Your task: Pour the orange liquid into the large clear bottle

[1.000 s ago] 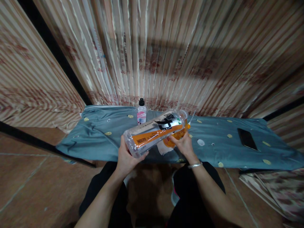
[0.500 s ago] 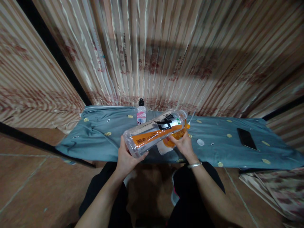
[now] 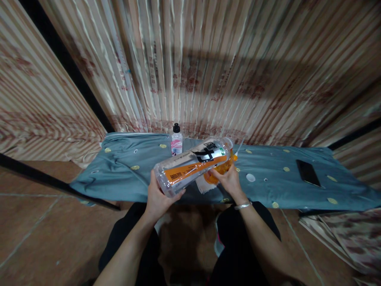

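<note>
My left hand [image 3: 159,198] is wrapped round the bottom end of a large clear plastic bottle [image 3: 190,163] with an orange and silver label. The bottle lies tilted in the air, its mouth up to the right. My right hand [image 3: 230,183] grips an orange see-through container [image 3: 220,170], partly hidden behind the bottle's neck end. A thin pale tube [image 3: 239,147] sticks up beside the bottle's mouth. Below the bottle, a folded white tissue or packet [image 3: 204,186] lies on the cloth. Whether liquid passes between the two vessels cannot be seen.
A blue-green patterned cloth [image 3: 119,178] covers the narrow bench. On it stand a small clear bottle with a black cap [image 3: 176,143], a white round disc [image 3: 250,178] and a black phone [image 3: 308,172]. Striped curtains [image 3: 208,71] hang behind; dark poles [image 3: 68,63] frame the sides.
Both hands and the vessels stay almost in place. The large bottle has rolled slightly, and the view has shifted very little.
</note>
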A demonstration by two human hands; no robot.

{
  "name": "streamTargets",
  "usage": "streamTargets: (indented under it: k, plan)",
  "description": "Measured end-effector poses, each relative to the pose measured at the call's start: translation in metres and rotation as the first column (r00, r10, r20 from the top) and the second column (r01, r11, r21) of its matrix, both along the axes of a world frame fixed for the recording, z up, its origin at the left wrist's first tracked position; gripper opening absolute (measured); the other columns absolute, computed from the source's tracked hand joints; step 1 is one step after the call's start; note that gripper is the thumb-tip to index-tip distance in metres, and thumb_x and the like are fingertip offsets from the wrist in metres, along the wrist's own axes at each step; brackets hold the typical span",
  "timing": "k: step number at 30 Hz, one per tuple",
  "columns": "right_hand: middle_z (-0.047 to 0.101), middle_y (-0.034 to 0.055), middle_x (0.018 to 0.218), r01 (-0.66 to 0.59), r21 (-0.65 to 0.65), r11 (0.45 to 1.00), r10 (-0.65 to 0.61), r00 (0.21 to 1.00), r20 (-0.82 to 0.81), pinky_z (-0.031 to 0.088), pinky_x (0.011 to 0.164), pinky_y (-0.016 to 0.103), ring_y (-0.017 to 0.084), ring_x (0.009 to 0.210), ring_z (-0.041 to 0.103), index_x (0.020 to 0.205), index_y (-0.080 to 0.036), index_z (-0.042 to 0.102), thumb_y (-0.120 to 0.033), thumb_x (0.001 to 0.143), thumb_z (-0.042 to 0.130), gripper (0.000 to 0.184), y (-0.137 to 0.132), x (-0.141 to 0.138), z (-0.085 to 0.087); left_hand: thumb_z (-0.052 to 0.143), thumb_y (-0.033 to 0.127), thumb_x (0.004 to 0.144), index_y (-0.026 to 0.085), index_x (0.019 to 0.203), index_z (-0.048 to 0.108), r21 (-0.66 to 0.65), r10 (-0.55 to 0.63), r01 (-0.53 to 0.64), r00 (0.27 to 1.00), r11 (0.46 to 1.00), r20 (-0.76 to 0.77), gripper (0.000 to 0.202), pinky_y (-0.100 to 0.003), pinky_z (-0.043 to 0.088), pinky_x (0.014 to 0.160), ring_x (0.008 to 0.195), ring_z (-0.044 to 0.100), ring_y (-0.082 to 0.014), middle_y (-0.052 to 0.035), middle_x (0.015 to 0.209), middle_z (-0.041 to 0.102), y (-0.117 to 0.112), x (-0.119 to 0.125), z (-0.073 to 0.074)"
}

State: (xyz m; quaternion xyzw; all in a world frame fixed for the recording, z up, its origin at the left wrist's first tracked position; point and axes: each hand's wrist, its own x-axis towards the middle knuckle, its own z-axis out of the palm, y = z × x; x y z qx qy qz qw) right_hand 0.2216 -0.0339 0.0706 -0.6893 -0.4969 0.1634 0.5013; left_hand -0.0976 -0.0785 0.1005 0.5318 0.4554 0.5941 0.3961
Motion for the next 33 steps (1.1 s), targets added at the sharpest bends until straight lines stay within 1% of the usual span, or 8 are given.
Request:
streamTargets:
  k: [3,5,13,17,21,25,29,33]
  plan:
    - [0.096,0.0288,0.135,-0.007,-0.008,1.0,0.007,1.0,-0.001,0.077,0.112,0.072,0.056,0.129,0.093,0.142,-0.022,0.075,-0.094,0.064,0.101,0.109,0.001,0.001,0.0,0.12,0.061,0.065,0.027,0.127,0.074,0.007,0.004,-0.004,1.0,1.0,0.002,0.085,-0.06,0.083,0.109,0.116,0.097,-0.0393,-0.0087,0.123,0.092,0.0,0.0,-0.001]
    - [0.095,0.029,0.136,-0.015,-0.01,1.0,0.015,1.0,-0.005,0.077,0.114,0.073,0.056,0.131,0.092,0.143,-0.023,0.074,-0.093,0.065,0.101,0.108,0.001,0.001,0.001,0.12,0.059,0.066,0.026,0.128,0.074,0.01,-0.002,0.002,1.0,1.0,0.003,0.084,-0.06,0.083,0.11,0.118,0.096,-0.0388,-0.0091,0.124,0.092,-0.001,0.0,-0.001]
    - [0.095,0.0277,0.134,-0.006,-0.035,0.999,0.006,1.0,-0.008,0.076,0.112,0.07,0.055,0.129,0.092,0.146,-0.022,0.073,-0.095,0.064,0.098,0.112,-0.001,-0.001,0.004,0.12,0.067,0.068,0.028,0.127,0.075,0.009,-0.012,0.012,0.999,1.0,-0.033,0.084,-0.067,0.082,0.114,0.117,0.096,-0.0406,-0.009,0.125,0.094,-0.001,-0.003,0.001]
    - [0.095,0.0285,0.135,-0.018,-0.026,1.0,0.017,1.0,-0.012,0.076,0.113,0.069,0.055,0.13,0.092,0.145,-0.022,0.073,-0.099,0.064,0.099,0.115,-0.001,-0.002,0.006,0.12,0.064,0.067,0.028,0.127,0.075,-0.002,-0.004,0.004,0.999,1.0,-0.034,0.083,-0.071,0.08,0.117,0.121,0.096,-0.0436,-0.0105,0.127,0.092,-0.001,-0.002,0.0]
    - [0.096,0.0263,0.133,-0.02,-0.008,1.0,0.02,1.0,-0.012,0.077,0.114,0.069,0.053,0.129,0.093,0.143,-0.023,0.075,-0.102,0.065,0.101,0.114,-0.001,-0.004,0.007,0.119,0.063,0.066,0.03,0.128,0.073,-0.015,0.003,-0.003,1.0,1.0,0.001,0.084,-0.076,0.078,0.12,0.124,0.096,-0.044,-0.0096,0.126,0.092,0.0,0.0,-0.003]
    - [0.096,0.0271,0.132,-0.012,-0.006,1.0,0.012,1.0,-0.026,0.077,0.113,0.069,0.054,0.128,0.093,0.141,-0.023,0.075,-0.104,0.064,0.1,0.114,-0.002,-0.007,0.008,0.12,0.068,0.063,0.028,0.124,0.072,-0.008,0.016,-0.015,1.0,1.0,0.014,0.087,-0.072,0.081,0.115,0.12,0.097,-0.0457,-0.0127,0.124,0.092,0.0,0.001,-0.001]
    - [0.095,0.0278,0.133,-0.015,-0.036,0.999,0.014,0.999,-0.036,0.076,0.113,0.07,0.056,0.13,0.092,0.142,-0.023,0.074,-0.104,0.063,0.098,0.116,-0.001,-0.008,0.011,0.12,0.069,0.063,0.027,0.127,0.071,-0.018,0.013,-0.013,1.0,1.0,-0.019,0.091,-0.065,0.082,0.116,0.121,0.096,-0.0429,-0.0123,0.126,0.092,0.0,-0.002,0.004]
    - [0.095,0.0271,0.132,-0.036,-0.042,0.998,0.034,0.999,-0.039,0.076,0.113,0.071,0.056,0.133,0.091,0.144,-0.023,0.073,-0.101,0.063,0.098,0.115,0.0,-0.007,0.012,0.121,0.067,0.061,0.028,0.128,0.071,-0.022,0.024,-0.025,0.999,0.999,-0.037,0.093,-0.069,0.08,0.118,0.122,0.095,-0.0446,-0.0105,0.125,0.091,0.0,-0.005,0.008]
